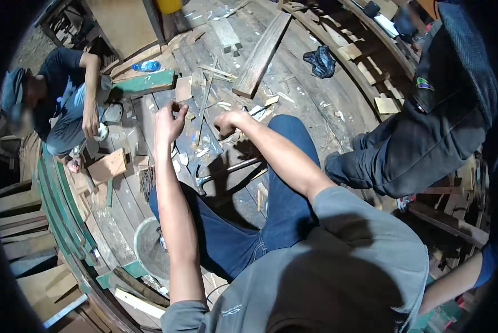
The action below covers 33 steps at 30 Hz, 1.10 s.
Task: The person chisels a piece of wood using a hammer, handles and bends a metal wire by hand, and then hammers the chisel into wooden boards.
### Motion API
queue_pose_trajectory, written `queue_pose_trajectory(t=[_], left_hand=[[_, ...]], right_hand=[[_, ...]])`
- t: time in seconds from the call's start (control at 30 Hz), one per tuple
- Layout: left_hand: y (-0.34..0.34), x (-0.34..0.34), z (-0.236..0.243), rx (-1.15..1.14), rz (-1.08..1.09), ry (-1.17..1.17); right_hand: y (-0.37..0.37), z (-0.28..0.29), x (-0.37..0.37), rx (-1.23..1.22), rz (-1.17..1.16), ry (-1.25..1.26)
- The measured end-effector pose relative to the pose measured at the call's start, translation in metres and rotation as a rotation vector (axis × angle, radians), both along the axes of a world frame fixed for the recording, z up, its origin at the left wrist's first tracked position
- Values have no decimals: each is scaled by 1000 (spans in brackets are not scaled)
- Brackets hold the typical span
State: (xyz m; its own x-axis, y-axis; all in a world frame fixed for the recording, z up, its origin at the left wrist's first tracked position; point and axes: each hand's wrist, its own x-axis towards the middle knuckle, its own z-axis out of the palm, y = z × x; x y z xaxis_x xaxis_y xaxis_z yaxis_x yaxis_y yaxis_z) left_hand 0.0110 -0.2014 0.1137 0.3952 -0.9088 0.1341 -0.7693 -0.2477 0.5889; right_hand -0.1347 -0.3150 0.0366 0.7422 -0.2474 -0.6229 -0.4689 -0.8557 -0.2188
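Note:
My left hand is held out over the littered plank floor, fingers curled in; whatever may be in them is hidden. To its right, my right hand is closed with the knuckles up, and I cannot make out anything in it. A gap separates the two hands. Below them, between my knees, lies a hammer, its head to the left and its handle running toward my right leg. Wood scraps and chips surround it. Next to my left forearm stands a grey bucket.
At the left a person sits low, a hand reaching down near a wood block. Another person is at the right. Ahead lie a long plank, a green board, a blue bottle and a black plastic bag.

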Motion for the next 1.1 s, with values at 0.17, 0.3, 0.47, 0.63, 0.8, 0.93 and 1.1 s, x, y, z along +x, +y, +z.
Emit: queue_pose_trajectory(t=[0.17, 0.3, 0.47, 0.63, 0.8, 0.93, 1.1], left_hand=[[-1, -4, -3, 19, 1, 11], [4, 6, -16, 14, -26, -36], [-25, -38, -13, -45, -98, 5], [-19, -24, -24, -43, -81, 102], [-48, -30, -39, -142, -161, 33], [-58, -48, -14, -27, -230, 106], [-57, -68, -13, -37, -300, 1]], right_hand=[[-2, 1, -5, 45, -79, -41], [4, -1, 3, 38, -91, -90], [-15, -62, -20, -39, -98, -221], [32, -33, -21, 48, -125, -329], [61, -57, -71, 64, -378, -594], [67, -66, -79, 67, -477, -648], [74, -87, -93, 37, -498, -589]])
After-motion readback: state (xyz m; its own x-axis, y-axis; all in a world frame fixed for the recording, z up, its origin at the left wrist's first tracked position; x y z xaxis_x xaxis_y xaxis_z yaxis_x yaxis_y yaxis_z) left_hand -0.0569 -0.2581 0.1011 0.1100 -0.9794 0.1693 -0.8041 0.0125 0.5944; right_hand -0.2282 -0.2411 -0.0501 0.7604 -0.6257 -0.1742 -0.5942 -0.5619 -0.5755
